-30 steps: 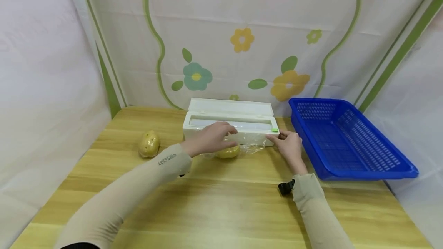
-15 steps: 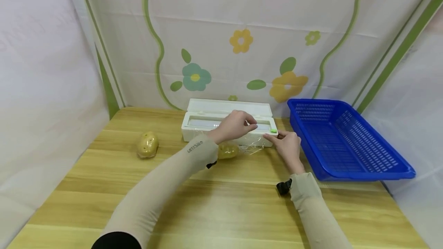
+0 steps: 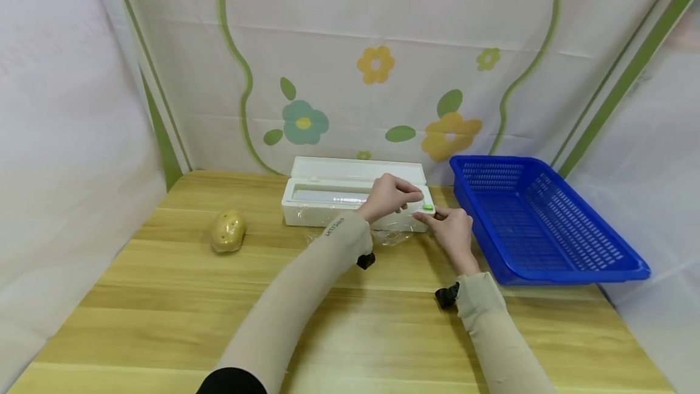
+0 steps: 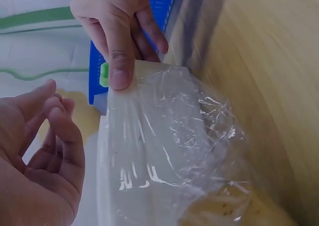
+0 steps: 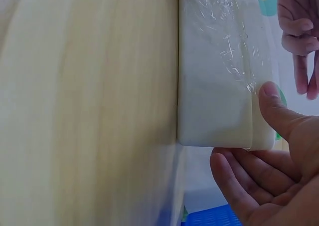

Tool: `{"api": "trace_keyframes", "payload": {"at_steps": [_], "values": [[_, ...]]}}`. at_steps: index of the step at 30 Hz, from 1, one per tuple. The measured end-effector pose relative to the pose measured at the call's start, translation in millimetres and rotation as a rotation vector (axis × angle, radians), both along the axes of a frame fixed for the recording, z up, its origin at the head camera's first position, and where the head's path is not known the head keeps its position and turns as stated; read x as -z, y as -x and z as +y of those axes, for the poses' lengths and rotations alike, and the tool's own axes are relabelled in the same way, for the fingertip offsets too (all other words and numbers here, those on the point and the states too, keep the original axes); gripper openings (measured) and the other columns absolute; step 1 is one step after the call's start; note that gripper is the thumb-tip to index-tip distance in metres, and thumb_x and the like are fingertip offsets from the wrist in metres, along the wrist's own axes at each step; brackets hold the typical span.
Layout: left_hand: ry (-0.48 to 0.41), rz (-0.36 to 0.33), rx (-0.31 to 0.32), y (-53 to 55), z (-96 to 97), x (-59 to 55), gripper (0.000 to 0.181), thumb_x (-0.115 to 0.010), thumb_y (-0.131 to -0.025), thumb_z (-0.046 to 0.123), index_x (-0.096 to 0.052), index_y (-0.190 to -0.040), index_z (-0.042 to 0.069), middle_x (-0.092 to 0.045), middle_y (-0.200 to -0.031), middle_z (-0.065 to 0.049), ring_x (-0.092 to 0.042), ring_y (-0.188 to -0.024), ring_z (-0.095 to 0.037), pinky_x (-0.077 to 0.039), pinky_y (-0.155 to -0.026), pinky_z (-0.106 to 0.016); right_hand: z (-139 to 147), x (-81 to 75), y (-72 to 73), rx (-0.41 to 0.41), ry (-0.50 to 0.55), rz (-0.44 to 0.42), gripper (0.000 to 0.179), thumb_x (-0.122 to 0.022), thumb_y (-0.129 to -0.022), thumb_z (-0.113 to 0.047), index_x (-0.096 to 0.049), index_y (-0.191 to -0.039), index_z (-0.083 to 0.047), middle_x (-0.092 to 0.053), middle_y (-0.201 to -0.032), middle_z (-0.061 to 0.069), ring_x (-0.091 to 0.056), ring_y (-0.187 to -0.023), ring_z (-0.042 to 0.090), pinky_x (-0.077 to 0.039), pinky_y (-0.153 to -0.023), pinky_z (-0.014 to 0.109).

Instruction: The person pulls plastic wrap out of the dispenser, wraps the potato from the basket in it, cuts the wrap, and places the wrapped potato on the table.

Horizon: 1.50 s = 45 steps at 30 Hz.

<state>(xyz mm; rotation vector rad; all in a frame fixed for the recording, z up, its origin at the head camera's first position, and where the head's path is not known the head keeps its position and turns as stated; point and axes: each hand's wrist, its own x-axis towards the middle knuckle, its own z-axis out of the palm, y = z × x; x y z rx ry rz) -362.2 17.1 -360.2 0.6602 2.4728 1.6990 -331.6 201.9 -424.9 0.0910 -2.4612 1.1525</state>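
Note:
A white cling film dispenser [image 3: 312, 214] stands at the table's back, lid [image 3: 358, 169] raised. My right hand [image 3: 454, 235] grips its right end, thumb on the front top edge near a green slider [image 4: 104, 75], fingers against the end. My left hand [image 3: 387, 195] hovers over the dispenser's right part, left of the slider; thumb and index tips meet, with nothing visible between them. Clear cling film [image 4: 194, 136] drapes down the front and over a potato [image 4: 219, 208], which my left forearm hides in the head view. Another potato [image 3: 228, 231], apparently film-wrapped, sits at the left.
A blue plastic basket [image 3: 579, 275] with slotted walls stands right of the dispenser, close to my right hand. The wooden table [image 3: 164, 309] ends at a patterned cloth backdrop [image 3: 339, 78], with white cloth at both sides.
My left hand has moved right along the dispenser towards the slider, and its spread fingers have drawn together. Its forearm now covers the draped potato. My right hand keeps its hold.

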Motion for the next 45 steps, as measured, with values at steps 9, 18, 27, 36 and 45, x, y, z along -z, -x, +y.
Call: {"api": "trace_keyframes", "payload": {"at_steps": [9, 18, 27, 36, 45], "values": [[-0.075, -0.145, 0.007, 5.2, 11.2, 12.5, 0.017, -0.08, -0.084, 0.015, -0.078, -0.098, 0.006, -0.073, -0.082, -0.005, -0.055, -0.049, -0.017, -0.053, -0.063, -0.05, 1.8, 2.0, 0.7, -0.012, 0.033, -0.014, 0.044, -0.083, -0.076, -0.044, -0.078, -0.108, -0.015, -0.069, -0.064, 0.007, -0.066, -0.057, 0.029, -0.038, -0.092, 0.048], [0.044, -0.149, -0.019, 11.5, 19.8, 17.9, 0.016, -0.082, -0.082, 0.013, -0.079, -0.096, 0.006, -0.072, -0.076, 0.002, -0.054, -0.043, -0.011, -0.049, -0.046, -0.024, 1.0, 5.2, -0.2, -0.019, 0.027, -0.004, 0.04, -0.083, -0.079, -0.039, -0.077, -0.11, -0.014, -0.069, -0.064, 0.004, -0.064, -0.054, 0.026, -0.04, -0.088, 0.046], [0.171, -0.126, -0.042, 15.3, 28.1, 17.2, 0.015, -0.084, -0.081, 0.018, -0.081, -0.094, 0.013, -0.07, -0.07, 0.009, -0.048, -0.041, -0.009, -0.045, -0.045, -0.023, 2.8, 3.2, 1.5, 0.008, -0.026, 0.042, 0.035, -0.085, -0.079, -0.029, -0.077, -0.107, -0.01, -0.07, -0.064, 0.001, -0.065, -0.06, 0.02, -0.035, -0.092, 0.049], [0.291, -0.029, -0.043, 11.7, 22.1, 12.1, 0.009, -0.079, -0.086, 0.019, -0.081, -0.094, 0.014, -0.074, -0.088, 0.002, -0.059, -0.058, -0.009, -0.047, -0.054, -0.021, 2.6, 1.7, 3.9, 0.008, -0.038, 0.014, 0.039, -0.085, -0.076, -0.039, -0.079, -0.104, -0.012, -0.069, -0.063, -0.003, -0.063, -0.054, 0.02, -0.045, -0.07, 0.039], [0.449, 0.155, -0.033, 5.6, 18.3, 8.9, 0.012, -0.074, -0.091, 0.024, -0.081, -0.097, 0.016, -0.073, -0.094, 0.006, -0.064, -0.086, -0.01, -0.049, -0.068, -0.023, 3.1, -3.9, 2.8, 0.02, -0.059, -0.012, 0.047, -0.086, -0.075, -0.04, -0.077, -0.108, -0.007, -0.073, -0.077, 0.003, -0.066, -0.066, 0.019, -0.051, -0.06, 0.036]]}}
